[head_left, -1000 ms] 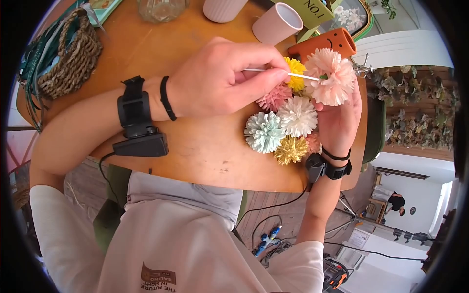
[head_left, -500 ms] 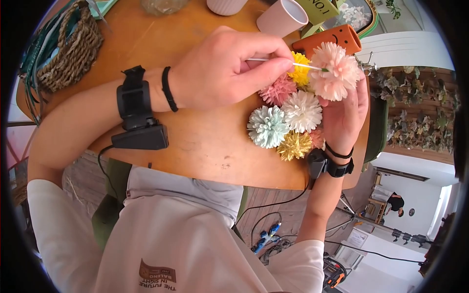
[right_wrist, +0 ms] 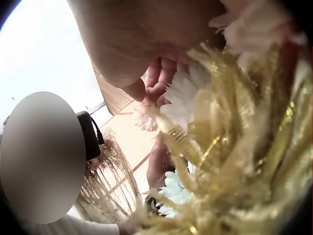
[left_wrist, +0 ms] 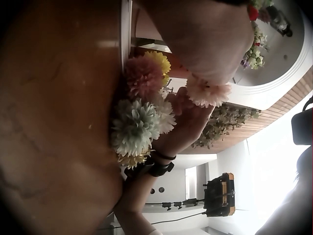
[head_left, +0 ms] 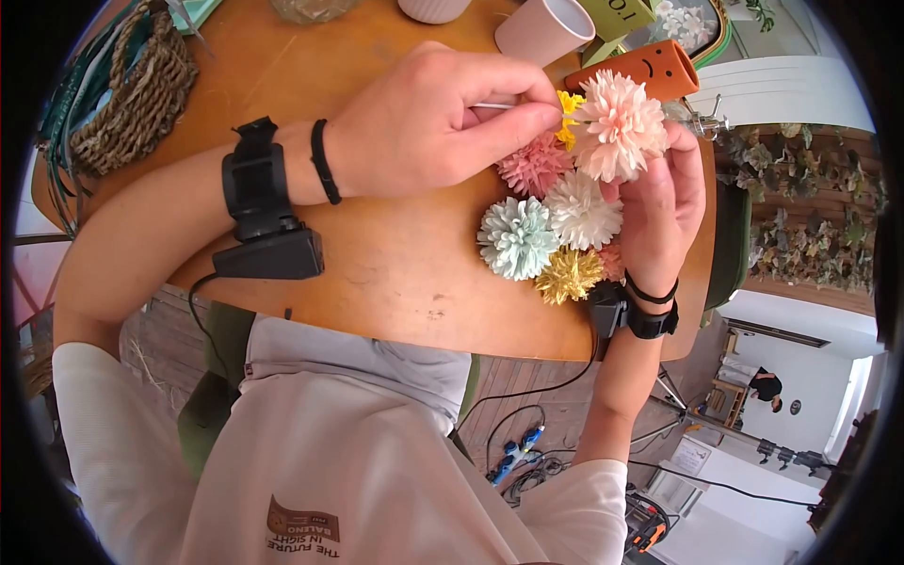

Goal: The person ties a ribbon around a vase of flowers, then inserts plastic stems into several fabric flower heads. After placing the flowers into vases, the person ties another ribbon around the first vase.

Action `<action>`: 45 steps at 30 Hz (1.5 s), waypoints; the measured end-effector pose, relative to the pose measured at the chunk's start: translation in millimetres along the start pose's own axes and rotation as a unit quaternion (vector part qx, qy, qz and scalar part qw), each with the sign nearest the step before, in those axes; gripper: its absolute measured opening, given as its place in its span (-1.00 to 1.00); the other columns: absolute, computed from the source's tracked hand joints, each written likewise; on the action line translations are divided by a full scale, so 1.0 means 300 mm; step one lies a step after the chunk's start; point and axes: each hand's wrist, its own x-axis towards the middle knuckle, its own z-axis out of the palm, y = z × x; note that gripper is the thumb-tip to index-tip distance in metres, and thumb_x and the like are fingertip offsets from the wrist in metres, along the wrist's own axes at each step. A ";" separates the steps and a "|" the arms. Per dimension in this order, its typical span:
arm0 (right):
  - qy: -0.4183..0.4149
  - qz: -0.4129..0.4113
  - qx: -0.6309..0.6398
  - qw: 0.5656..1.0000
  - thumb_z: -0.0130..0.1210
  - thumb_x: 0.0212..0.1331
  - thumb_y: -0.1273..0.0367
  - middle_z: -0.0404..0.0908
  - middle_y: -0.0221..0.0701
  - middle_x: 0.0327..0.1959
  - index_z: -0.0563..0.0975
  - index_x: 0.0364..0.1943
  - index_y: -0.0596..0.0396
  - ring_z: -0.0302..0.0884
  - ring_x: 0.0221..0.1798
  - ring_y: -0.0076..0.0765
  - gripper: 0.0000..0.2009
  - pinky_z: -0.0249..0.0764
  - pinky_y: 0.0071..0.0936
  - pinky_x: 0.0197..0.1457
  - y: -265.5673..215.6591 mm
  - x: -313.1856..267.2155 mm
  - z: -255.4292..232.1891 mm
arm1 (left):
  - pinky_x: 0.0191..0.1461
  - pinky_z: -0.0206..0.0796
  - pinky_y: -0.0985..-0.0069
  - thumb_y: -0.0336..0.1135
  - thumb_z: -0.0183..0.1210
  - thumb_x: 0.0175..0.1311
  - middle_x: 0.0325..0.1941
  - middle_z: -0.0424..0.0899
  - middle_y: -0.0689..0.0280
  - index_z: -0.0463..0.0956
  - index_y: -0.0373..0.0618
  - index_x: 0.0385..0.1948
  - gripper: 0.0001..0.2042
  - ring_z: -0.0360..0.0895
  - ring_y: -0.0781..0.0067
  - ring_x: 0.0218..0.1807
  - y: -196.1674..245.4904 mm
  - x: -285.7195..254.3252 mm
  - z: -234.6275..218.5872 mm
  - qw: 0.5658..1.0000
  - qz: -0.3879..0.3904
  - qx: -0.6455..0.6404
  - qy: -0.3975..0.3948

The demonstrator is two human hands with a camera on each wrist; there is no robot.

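Note:
My left hand [head_left: 438, 118] pinches a thin white stick [head_left: 492, 105] between thumb and forefinger; its far end is hidden at the fingertips. Beside those fingertips is a pale pink artificial flower [head_left: 617, 127], its petals facing up. My right hand [head_left: 664, 202] holds this flower with thumb and fingers from the right. Clustered below are a dusty pink flower [head_left: 537, 165], a white flower [head_left: 584, 209], a mint flower [head_left: 518, 237] and a gold flower [head_left: 569, 275], with a yellow flower [head_left: 569, 118] behind. The gold petals [right_wrist: 244, 122] fill much of the right wrist view.
An orange cup with a smiling face [head_left: 640, 71] lies on its side behind the flowers. A pale pink cup [head_left: 544, 31] and a green box [head_left: 617, 17] stand nearby. At the far left of the wooden table [head_left: 377, 273] sits a woven rope basket [head_left: 137, 99].
The pale pink flower has turned from side-on to face up and shifted left, closer to the left fingertips. The white stick's stretch between fingertips and flower no longer shows.

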 end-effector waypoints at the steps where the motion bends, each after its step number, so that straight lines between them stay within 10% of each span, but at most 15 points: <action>1: 0.013 -0.001 0.003 1.000 0.08 0.45 0.41 0.59 -0.42 -0.18 0.47 0.03 0.20 0.48 -0.28 -0.59 -0.81 0.44 -0.60 -0.22 -0.002 0.002 0.003 | -0.25 0.48 0.63 -0.44 0.14 0.45 -0.34 0.72 0.30 0.60 -0.28 -0.16 -0.89 0.61 0.67 -0.33 -0.001 0.000 0.000 1.000 0.003 0.000 0.001; 45: 0.014 0.029 -0.038 0.999 0.21 0.34 0.50 0.68 -0.38 -0.12 0.44 0.21 0.24 0.44 -0.35 -0.73 -0.62 0.28 -0.73 -0.38 -0.004 -0.014 0.005 | -0.37 0.38 0.68 -0.45 0.14 0.45 -0.39 0.70 0.35 0.63 -0.26 -0.17 -0.89 0.54 0.74 -0.41 -0.001 -0.002 0.004 1.000 0.018 -0.016 0.006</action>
